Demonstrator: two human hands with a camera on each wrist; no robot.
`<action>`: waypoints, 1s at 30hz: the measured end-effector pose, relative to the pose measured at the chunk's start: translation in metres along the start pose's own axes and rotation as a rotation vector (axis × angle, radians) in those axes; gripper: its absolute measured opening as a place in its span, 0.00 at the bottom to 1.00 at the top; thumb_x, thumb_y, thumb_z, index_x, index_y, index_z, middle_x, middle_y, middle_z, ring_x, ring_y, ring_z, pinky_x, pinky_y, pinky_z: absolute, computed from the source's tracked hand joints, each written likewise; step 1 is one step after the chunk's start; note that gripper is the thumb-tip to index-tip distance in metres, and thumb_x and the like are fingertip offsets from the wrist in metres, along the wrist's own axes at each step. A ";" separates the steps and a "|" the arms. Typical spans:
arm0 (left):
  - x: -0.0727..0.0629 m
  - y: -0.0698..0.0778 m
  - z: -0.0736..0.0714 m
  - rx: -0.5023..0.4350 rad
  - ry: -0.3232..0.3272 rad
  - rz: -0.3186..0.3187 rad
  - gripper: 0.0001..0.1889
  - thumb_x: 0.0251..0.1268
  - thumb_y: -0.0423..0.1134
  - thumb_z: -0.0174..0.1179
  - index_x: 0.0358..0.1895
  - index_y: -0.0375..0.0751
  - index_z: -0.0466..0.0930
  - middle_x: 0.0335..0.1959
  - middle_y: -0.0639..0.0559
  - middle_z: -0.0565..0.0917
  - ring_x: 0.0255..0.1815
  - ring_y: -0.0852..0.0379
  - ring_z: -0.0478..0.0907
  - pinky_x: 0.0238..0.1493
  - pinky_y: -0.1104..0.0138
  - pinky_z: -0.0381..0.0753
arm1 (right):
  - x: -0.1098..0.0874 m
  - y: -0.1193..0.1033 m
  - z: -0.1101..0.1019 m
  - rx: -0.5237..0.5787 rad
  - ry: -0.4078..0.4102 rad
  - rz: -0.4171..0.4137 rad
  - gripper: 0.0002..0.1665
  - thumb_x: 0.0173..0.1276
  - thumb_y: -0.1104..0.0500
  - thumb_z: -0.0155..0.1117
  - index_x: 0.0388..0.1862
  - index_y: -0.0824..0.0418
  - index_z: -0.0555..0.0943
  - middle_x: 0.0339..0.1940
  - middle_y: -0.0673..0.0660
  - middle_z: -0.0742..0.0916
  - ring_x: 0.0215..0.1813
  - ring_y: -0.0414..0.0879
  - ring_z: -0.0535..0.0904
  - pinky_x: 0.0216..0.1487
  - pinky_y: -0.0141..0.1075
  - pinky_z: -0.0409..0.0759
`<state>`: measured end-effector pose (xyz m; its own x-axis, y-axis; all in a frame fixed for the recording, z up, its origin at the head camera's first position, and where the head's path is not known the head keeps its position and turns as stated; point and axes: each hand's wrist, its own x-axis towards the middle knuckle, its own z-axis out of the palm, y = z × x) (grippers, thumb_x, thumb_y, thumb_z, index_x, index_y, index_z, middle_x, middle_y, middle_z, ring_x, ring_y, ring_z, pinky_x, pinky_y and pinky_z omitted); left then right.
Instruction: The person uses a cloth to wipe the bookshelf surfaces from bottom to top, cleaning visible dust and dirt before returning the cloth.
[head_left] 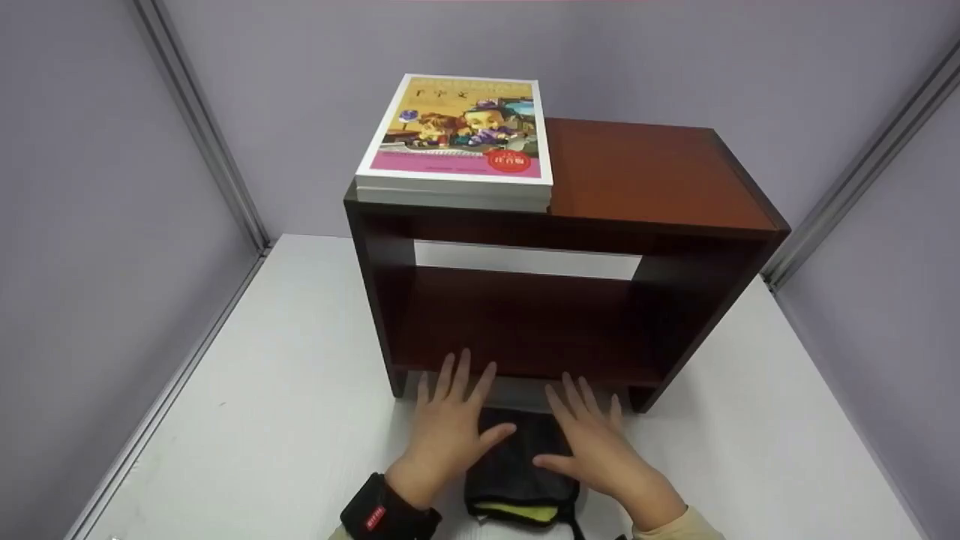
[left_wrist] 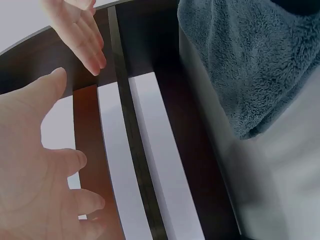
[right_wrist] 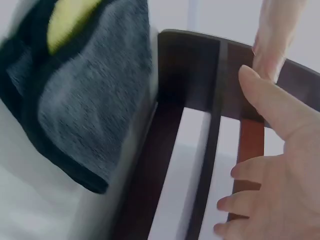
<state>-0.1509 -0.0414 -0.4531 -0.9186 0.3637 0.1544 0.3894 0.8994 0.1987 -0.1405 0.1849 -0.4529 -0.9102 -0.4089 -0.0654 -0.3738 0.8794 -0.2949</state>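
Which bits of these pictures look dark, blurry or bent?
Head view: the top book looks sharp, but the inside of the shelf unit is dark; left wrist view: the unit's outer edge bows, probably lens distortion; right wrist view: the grey cloth looks blurred, softer than in the left wrist view.

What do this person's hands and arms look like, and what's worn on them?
The left hand and right hand wear no gloves. A wide black band with a small red label wraps the left wrist. A beige sleeve shows on the right arm.
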 end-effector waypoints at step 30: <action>0.010 -0.051 -0.114 -0.312 1.068 0.255 0.16 0.56 0.32 0.55 0.48 0.33 0.81 0.50 0.44 0.81 0.49 0.46 0.77 0.51 0.61 0.74 | 0.008 -0.017 0.075 0.025 -0.312 -0.175 0.50 0.56 0.36 0.64 0.73 0.50 0.57 0.74 0.60 0.55 0.71 0.61 0.53 0.60 0.58 0.63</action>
<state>-0.1727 -0.1110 -0.3510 -0.3424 -0.0002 0.9395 0.6931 0.6750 0.2528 -0.1281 0.1484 -0.5202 -0.7331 -0.6111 -0.2985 -0.5112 0.7846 -0.3508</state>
